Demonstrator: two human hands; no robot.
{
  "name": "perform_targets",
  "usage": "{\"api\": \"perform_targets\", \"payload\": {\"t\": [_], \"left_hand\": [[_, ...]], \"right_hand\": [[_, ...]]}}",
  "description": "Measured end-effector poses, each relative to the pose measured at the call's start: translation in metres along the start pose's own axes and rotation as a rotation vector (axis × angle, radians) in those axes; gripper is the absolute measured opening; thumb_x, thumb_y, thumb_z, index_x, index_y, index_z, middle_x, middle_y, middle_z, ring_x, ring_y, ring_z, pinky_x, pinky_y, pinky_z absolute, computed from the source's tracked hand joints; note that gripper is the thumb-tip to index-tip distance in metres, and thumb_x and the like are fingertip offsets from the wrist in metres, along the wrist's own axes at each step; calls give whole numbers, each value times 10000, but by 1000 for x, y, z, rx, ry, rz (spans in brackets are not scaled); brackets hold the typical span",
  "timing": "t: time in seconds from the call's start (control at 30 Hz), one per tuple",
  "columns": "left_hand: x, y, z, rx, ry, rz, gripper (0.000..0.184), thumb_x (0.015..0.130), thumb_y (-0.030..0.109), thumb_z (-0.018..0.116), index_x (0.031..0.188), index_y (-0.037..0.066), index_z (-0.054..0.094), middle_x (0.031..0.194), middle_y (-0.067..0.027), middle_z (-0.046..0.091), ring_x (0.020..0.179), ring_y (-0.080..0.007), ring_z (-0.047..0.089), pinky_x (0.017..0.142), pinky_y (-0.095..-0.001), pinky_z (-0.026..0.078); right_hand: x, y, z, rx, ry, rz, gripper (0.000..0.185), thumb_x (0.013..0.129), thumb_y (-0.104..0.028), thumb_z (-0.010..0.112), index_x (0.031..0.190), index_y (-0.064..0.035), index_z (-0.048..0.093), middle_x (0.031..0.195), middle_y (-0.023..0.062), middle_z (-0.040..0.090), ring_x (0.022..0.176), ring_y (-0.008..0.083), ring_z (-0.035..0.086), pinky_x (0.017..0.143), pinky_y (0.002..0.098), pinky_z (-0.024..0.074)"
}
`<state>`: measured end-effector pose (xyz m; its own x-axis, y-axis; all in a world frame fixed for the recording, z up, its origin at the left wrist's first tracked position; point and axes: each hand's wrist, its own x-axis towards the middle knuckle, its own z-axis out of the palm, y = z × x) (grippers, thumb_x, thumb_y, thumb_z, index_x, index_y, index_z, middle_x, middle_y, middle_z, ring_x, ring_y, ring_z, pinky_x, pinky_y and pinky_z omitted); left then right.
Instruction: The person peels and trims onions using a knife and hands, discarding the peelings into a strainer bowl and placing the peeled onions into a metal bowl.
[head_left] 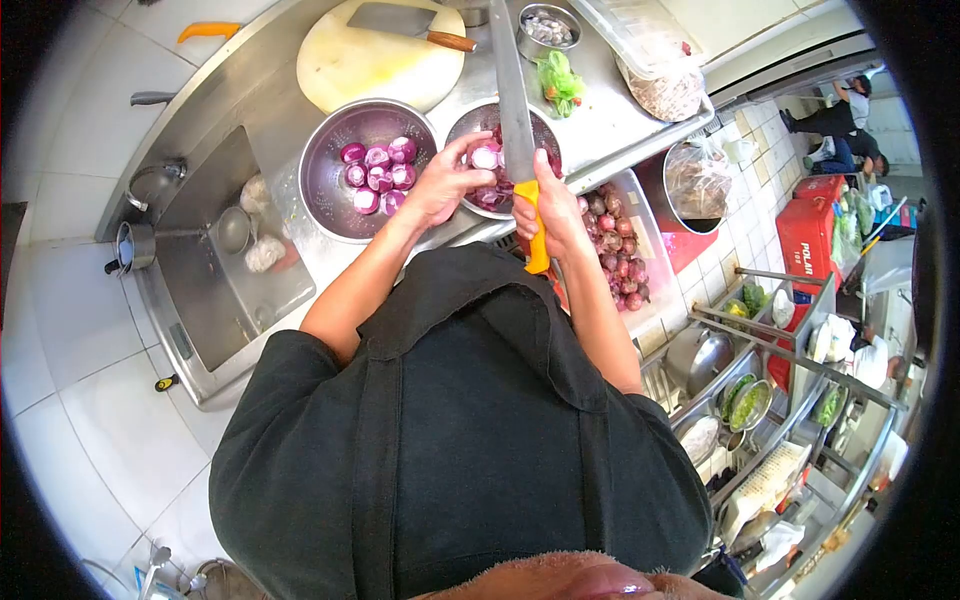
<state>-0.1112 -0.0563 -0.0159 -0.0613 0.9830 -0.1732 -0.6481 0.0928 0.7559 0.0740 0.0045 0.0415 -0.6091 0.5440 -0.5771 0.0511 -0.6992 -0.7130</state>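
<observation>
My left hand [438,186] is closed around a partly peeled red onion [486,157], held over a metal bowl [468,119] that has purple onion pieces or skins in it. In my right hand [551,208] is a large knife [515,115], gripped by its yellow handle, with the long blade pointing away from me beside the onion. To the left, a perforated metal bowl [318,190] holds several peeled red onions [378,158]. Unpeeled red onions [622,262] fill a pale tub [655,225] beside my right forearm.
A cleaver [392,18] lies on the round cutting board [340,70] at the back. At left is a sink [205,285]. A green plastic bag [560,84], a small metal pot [547,44] and a lined bin [660,195] stand right. Two people are farther off.
</observation>
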Motion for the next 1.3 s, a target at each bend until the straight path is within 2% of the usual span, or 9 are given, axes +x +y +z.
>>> {"api": "perform_targets", "payload": {"t": [0.1,0.23,0.43,0.7,0.8,0.9,0.93,1.07,1.3], "left_hand": [[-1,1,13,1133,236,426,668,714,44,806,1330,48,547,1261,-176,585,1131,-325,611,1009,-394,489],[-1,2,18,1171,252,324,651,633,79,864,1234,46,617,1140,-172,645,1029,-314,660,937,-368,520],[-6,-2,1,786,168,333,534,699,-6,813,1199,32,630,1112,-101,681,983,-196,666,893,-310,530],[-14,4,-7,-24,119,98,590,813,-120,670,1351,56,502,1220,-95,629,1080,-205,646,922,-355,552],[-16,3,-13,-50,129,65,562,863,-70,657,1376,74,478,1237,-109,619,1064,-219,652,901,-372,564],[-10,-4,-19,-201,162,84,491,912,-22,636,1365,85,478,1237,-117,618,1049,-219,655,867,-363,571],[-8,-5,-19,-189,193,96,465,920,-12,632,1352,84,487,1231,-117,622,1047,-218,656,867,-361,570],[0,-3,-15,-163,262,150,383,942,10,618,1306,73,518,1200,-118,641,1044,-217,656,868,-359,568],[-5,7,-6,-114,294,135,306,950,5,594,1254,-18,559,1156,-118,661,1015,-218,665,879,-363,570]], "right_hand": [[1,-1,7,-145,93,-57,623,994,-656,403,752,-92,508,503,-8,407,393,110,403,385,273,338],[0,-6,11,-168,93,-19,618,991,-659,404,757,-95,498,505,-14,390,395,110,393,386,274,335],[20,2,-27,200,108,74,651,960,-722,381,688,-133,440,502,-29,341,384,110,356,382,269,309],[19,10,-26,-141,285,-2,605,985,-658,417,698,-126,421,523,-2,403,400,118,386,393,283,331],[13,11,-23,-321,273,-120,564,1012,-576,439,911,-49,613,539,8,436,420,115,420,405,281,363],[-2,6,-9,-587,283,-241,564,1022,-466,484,1425,-72,505,581,12,475,461,115,454,443,269,402],[-1,6,-11,-677,253,-237,611,1013,-440,519,1512,-110,396,729,89,663,612,200,642,604,318,519],[1,39,-14,-875,284,-557,545,989,-477,543,1357,-78,587,1191,240,660,1128,395,645,953,431,488],[-29,43,-8,-1062,329,-322,511,1002,-463,517,1366,-111,588,1180,257,655,1165,384,622,959,404,484]]}}
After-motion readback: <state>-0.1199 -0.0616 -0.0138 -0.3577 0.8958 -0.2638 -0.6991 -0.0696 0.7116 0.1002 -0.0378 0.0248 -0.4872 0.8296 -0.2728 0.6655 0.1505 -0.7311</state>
